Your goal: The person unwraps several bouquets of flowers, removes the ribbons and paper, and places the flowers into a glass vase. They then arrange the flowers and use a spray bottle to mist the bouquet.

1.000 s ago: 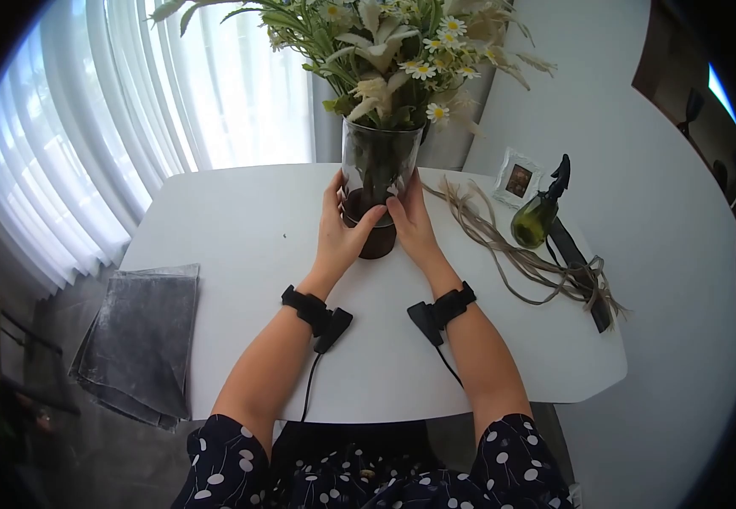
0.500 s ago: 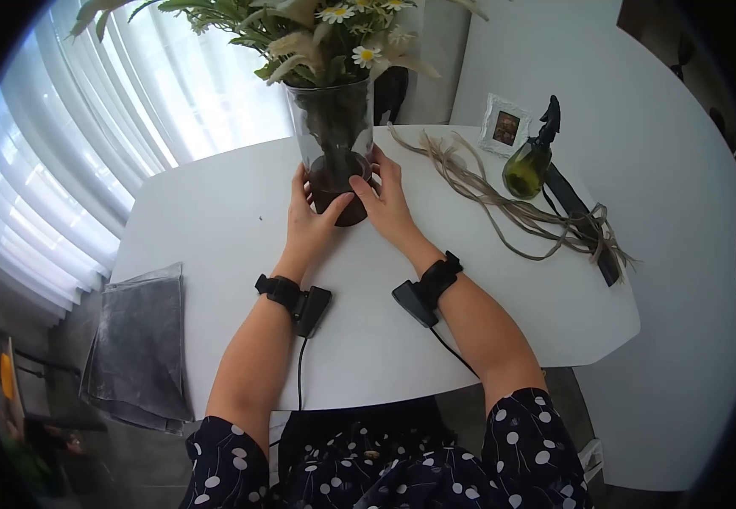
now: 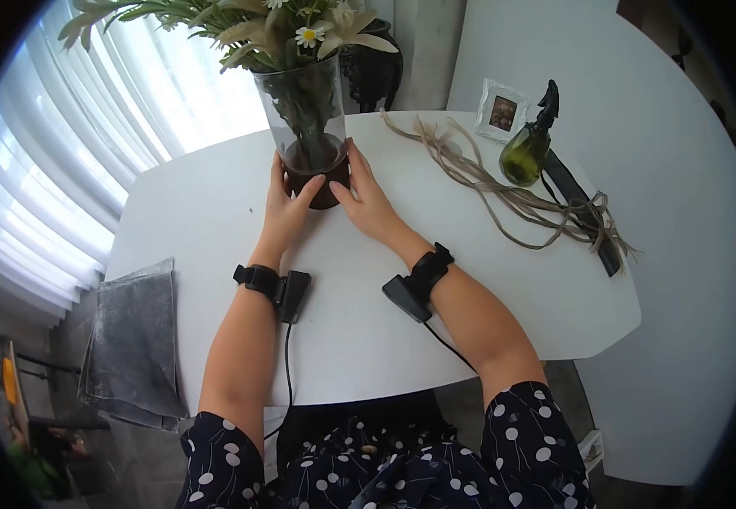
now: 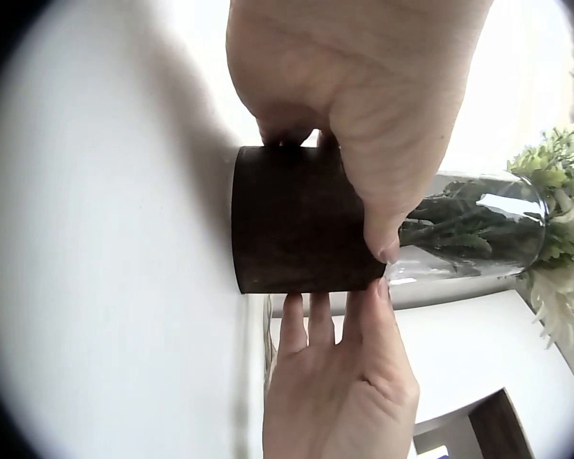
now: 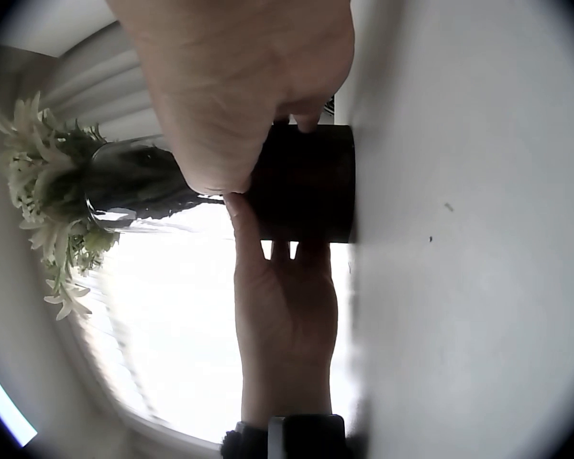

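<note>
A tall vase [image 3: 308,102] of clear glass with a dark brown base [image 4: 297,220] holds flowers [image 3: 249,30], among them white daisies and pale blooms with green leaves. My left hand [image 3: 285,204] grips the base from the left, thumb across its near side. From the right, my right hand [image 3: 370,204] holds the same base, its thumb toward the left one. Both wrist views show fingers around the base's sides and the thumbs near its join with the glass. The base's bottom edge is right by the white table [image 3: 215,246], and the vase stands upright.
Dried stems or ribbons [image 3: 487,182] lie right of the vase, beside a green glass bottle [image 3: 524,157], a dark strip [image 3: 584,204] and a white picture frame [image 3: 501,110]. Grey mats [image 3: 131,339] overhang the table's left edge. A dark urn-shaped object [image 3: 372,68] stands behind.
The vase has moved left and somewhat back across the table, with both hands holding it. More of the brown base shows now. The head view has also shifted.
</note>
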`<action>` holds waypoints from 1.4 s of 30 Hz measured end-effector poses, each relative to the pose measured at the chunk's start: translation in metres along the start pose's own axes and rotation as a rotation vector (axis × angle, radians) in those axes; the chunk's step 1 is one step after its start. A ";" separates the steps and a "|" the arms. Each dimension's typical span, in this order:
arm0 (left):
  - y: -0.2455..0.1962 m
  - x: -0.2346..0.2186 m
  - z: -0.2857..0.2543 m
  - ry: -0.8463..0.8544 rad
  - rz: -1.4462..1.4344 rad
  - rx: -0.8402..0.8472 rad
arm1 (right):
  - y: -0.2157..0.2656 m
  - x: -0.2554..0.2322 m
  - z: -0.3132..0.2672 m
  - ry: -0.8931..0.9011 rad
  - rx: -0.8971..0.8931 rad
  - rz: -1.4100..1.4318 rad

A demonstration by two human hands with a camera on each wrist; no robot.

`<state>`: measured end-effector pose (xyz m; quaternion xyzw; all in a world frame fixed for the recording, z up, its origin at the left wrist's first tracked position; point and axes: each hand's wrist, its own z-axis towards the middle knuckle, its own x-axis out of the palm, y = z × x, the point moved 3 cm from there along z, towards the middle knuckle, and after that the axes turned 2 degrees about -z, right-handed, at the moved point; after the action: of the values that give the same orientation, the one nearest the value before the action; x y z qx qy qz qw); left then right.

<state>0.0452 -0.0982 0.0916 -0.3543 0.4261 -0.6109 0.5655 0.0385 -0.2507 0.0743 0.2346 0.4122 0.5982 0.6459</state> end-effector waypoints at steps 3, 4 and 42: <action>-0.002 0.001 0.000 0.027 0.002 0.024 | 0.002 -0.001 0.000 -0.012 0.015 0.003; -0.003 0.001 -0.001 0.034 -0.018 0.005 | 0.004 0.000 0.000 -0.017 0.033 0.017; -0.004 0.015 -0.009 0.083 -0.110 0.064 | 0.019 -0.017 -0.001 -0.460 0.071 0.002</action>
<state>0.0337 -0.1117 0.0913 -0.3334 0.4093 -0.6685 0.5239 0.0274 -0.2644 0.0928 0.3880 0.2746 0.5148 0.7134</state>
